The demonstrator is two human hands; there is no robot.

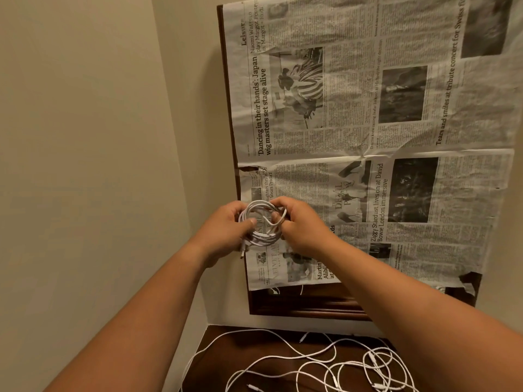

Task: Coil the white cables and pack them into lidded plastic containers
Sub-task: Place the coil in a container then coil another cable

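Two bare hands meet over one coil of white cable, held up in front of the far wall. On the left is plain beige wall [85,137]. The left hand [229,224] grips the coiled white cable [263,236] on its left side, thumb pressed across the front strands and fingers curled behind. A plug end hangs from the coil's lower left edge. The right hand [297,224] pinches the coil's right side, thumb and fingers curled round the strands. Behind and to the right, a creased newspaper [368,137] covers a dark wooden frame [226,80] on the wall. Near the person, a dark wooden worktop [249,349] carries several loose white cables [370,357], sprawled in open loops and thickest towards the right.
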